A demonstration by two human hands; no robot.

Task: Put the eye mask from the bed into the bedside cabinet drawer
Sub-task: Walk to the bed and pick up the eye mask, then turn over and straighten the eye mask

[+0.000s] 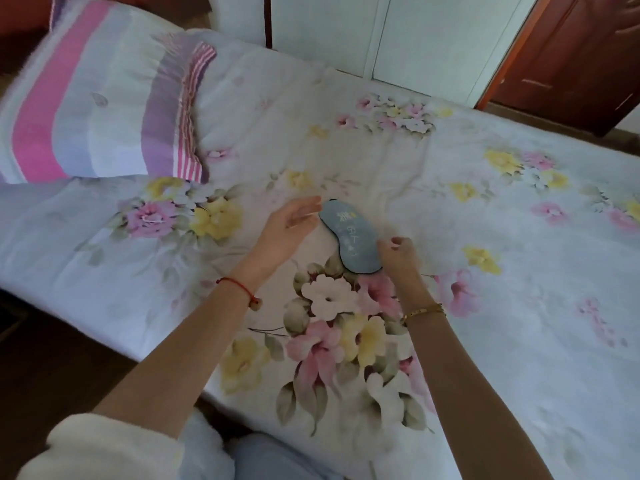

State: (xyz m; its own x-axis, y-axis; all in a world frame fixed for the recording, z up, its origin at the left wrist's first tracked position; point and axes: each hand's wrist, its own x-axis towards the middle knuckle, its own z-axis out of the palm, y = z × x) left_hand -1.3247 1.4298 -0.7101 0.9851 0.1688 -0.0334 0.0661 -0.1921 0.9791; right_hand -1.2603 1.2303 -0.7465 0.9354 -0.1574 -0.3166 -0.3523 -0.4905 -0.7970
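Observation:
A blue-grey eye mask [349, 237] with a dark rim and pale lettering lies flat on the floral quilt [485, 341] of the bed. My left hand [287, 226] hovers at the mask's far-left end, fingers spread, fingertips close to its edge. My right hand [398, 254] rests against the mask's near-right end with fingers curled at its edge; whether it pinches the mask is unclear. The bedside cabinet is out of sight.
A pink, white and purple striped pillow [104, 98] lies at the bed's upper left. White wardrobe doors [398, 36] and a dark red door [581, 57] stand beyond the bed. Dark floor [52, 358] runs along the bed's left edge.

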